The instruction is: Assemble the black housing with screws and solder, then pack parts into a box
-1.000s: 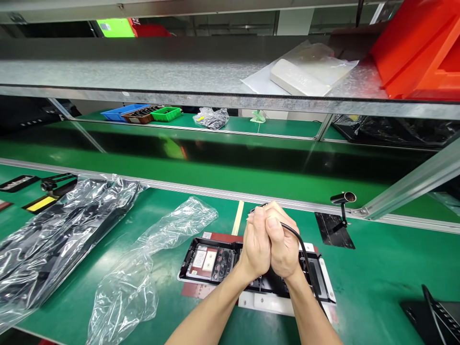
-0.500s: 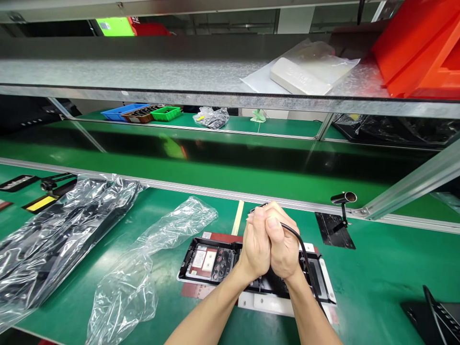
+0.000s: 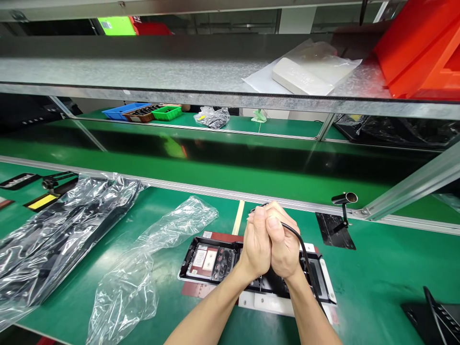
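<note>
My left hand (image 3: 256, 244) and my right hand (image 3: 283, 244) are pressed together, fingers curled closed. From between them a black cable (image 3: 304, 254) loops out to the right and runs down past my right wrist. A small dark piece at its end shows just beyond my fingertips; its kind is hidden, and which hand carries it is hard to see. Beneath my hands a long black housing (image 3: 185, 261) lies open side up in a white and reddish-brown fixture (image 3: 275, 304). A pale label and round dark parts show in its left end; my hands cover its middle.
Clear plastic wrap (image 3: 125, 292) lies left of the housing, beside bagged dark parts (image 3: 68, 230). A metal tube holder (image 3: 344, 199) stands at the right, with a black part (image 3: 431, 311) near the right edge. A metal shelf (image 3: 161, 62) crosses above, bearing a red bin (image 3: 424, 52).
Both hands, the cable and the housing hold the same position. The whole view has shifted only very slightly.
</note>
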A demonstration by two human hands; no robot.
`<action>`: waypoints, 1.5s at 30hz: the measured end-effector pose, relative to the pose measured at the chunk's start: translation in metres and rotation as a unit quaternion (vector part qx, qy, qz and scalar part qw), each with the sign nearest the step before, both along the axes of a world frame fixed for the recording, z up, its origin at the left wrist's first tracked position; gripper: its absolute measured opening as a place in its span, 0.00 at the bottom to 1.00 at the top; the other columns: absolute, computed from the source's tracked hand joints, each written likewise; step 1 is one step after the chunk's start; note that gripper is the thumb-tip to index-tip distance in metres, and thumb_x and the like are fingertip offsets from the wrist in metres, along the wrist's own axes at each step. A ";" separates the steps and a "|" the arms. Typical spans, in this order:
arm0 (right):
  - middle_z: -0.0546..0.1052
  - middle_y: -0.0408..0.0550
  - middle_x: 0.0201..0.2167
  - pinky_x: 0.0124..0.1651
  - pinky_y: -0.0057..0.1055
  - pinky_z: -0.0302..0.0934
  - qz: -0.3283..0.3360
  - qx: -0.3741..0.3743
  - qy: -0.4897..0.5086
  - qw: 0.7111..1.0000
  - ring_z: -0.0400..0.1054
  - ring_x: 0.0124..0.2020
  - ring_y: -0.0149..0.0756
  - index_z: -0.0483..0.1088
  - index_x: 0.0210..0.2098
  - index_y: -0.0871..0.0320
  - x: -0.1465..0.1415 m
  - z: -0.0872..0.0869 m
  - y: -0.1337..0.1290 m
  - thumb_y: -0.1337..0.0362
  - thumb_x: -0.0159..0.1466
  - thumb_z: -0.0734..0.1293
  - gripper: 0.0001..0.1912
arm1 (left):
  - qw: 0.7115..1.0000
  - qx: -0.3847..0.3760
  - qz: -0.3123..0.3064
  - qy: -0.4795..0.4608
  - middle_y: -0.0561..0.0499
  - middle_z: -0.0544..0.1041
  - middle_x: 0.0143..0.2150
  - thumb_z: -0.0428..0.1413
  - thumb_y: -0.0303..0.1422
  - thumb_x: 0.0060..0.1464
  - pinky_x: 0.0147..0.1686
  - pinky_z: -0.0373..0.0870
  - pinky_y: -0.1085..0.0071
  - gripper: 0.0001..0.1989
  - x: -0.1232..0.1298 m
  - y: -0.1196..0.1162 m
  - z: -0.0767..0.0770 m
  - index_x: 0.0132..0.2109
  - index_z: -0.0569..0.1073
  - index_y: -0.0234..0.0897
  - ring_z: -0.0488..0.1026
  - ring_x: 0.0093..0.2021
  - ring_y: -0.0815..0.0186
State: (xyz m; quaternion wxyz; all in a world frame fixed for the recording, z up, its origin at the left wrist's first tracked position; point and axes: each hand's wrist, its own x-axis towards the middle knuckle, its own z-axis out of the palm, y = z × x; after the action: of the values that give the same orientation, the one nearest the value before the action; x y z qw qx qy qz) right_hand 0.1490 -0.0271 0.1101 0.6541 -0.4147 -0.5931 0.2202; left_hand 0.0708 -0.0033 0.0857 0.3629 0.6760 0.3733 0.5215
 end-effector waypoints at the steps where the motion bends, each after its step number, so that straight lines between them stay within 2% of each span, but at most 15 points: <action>1: 0.74 0.49 0.34 0.38 0.39 0.61 0.000 0.001 0.000 1.000 0.66 0.33 0.36 0.75 0.30 0.55 0.000 0.000 0.000 0.59 0.75 0.59 0.20 | 1.000 -0.003 -0.007 -0.004 0.41 0.81 0.38 0.31 0.50 0.73 0.48 0.78 0.61 0.32 0.000 0.000 0.001 0.44 0.74 0.35 0.80 0.42 0.58; 5: 0.74 0.49 0.33 0.38 0.39 0.61 -0.003 -0.003 -0.002 1.000 0.66 0.32 0.36 0.75 0.30 0.55 0.000 0.000 0.000 0.59 0.74 0.59 0.20 | 1.000 -0.008 -0.021 -0.016 0.41 0.80 0.39 0.31 0.50 0.73 0.49 0.77 0.61 0.31 -0.001 -0.002 0.007 0.43 0.73 0.36 0.80 0.42 0.58; 11: 0.76 0.51 0.34 0.38 0.40 0.62 -0.012 -0.016 -0.006 1.000 0.66 0.32 0.39 0.76 0.30 0.53 0.000 0.000 0.000 0.58 0.74 0.59 0.19 | 0.996 -0.008 -0.086 -0.013 0.40 0.81 0.42 0.29 0.43 0.74 0.54 0.76 0.61 0.33 -0.003 -0.001 0.017 0.41 0.77 0.38 0.79 0.46 0.58; 23: 0.75 0.48 0.34 0.38 0.37 0.62 -0.007 0.000 -0.010 1.000 0.67 0.33 0.35 0.78 0.33 0.55 0.000 -0.001 0.001 0.60 0.73 0.60 0.17 | 0.999 0.006 -0.045 -0.009 0.41 0.80 0.37 0.31 0.45 0.74 0.46 0.78 0.60 0.31 -0.003 0.000 0.010 0.39 0.75 0.37 0.79 0.39 0.58; 29: 0.76 0.48 0.35 0.39 0.37 0.62 -0.007 -0.003 -0.015 1.000 0.68 0.33 0.36 0.78 0.34 0.54 0.000 -0.001 0.001 0.60 0.74 0.60 0.17 | 0.996 -0.002 -0.082 -0.018 0.41 0.82 0.40 0.30 0.43 0.74 0.53 0.76 0.62 0.33 -0.002 0.000 0.012 0.41 0.77 0.38 0.80 0.43 0.59; 33: 0.76 0.48 0.35 0.39 0.37 0.62 -0.007 0.000 -0.015 1.000 0.68 0.33 0.35 0.79 0.34 0.55 0.000 -0.002 0.001 0.60 0.74 0.60 0.18 | 0.999 -0.018 -0.049 -0.001 0.40 0.81 0.38 0.31 0.44 0.74 0.51 0.77 0.60 0.32 -0.003 0.000 0.010 0.42 0.77 0.37 0.80 0.41 0.57; 37: 0.76 0.48 0.35 0.39 0.37 0.62 -0.004 0.000 -0.014 1.000 0.68 0.33 0.36 0.79 0.34 0.55 0.000 -0.001 0.002 0.60 0.74 0.59 0.18 | 0.996 -0.034 -0.084 -0.007 0.40 0.81 0.41 0.30 0.45 0.73 0.57 0.74 0.60 0.33 -0.003 0.000 0.010 0.42 0.78 0.38 0.80 0.47 0.57; 41: 0.76 0.48 0.34 0.39 0.37 0.62 -0.003 -0.001 -0.014 1.000 0.68 0.33 0.35 0.78 0.33 0.55 0.001 -0.001 0.003 0.59 0.75 0.59 0.20 | 0.998 -0.035 -0.048 -0.013 0.41 0.80 0.38 0.32 0.44 0.74 0.51 0.76 0.61 0.29 -0.002 0.000 0.006 0.41 0.74 0.37 0.79 0.43 0.57; 45: 0.76 0.47 0.34 0.40 0.37 0.61 -0.009 0.006 -0.022 1.000 0.68 0.34 0.35 0.78 0.33 0.55 0.000 0.000 0.003 0.58 0.75 0.58 0.21 | 0.999 -0.033 -0.019 -0.011 0.39 0.81 0.41 0.34 0.47 0.73 0.53 0.76 0.61 0.29 -0.001 -0.001 0.000 0.45 0.74 0.35 0.80 0.46 0.57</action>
State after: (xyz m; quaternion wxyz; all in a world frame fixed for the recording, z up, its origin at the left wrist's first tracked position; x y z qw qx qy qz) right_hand 0.1494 -0.0240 0.1099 0.6455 -0.4204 -0.6048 0.2021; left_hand 0.0702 -0.0039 0.0859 0.3988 0.6648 0.3731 0.5097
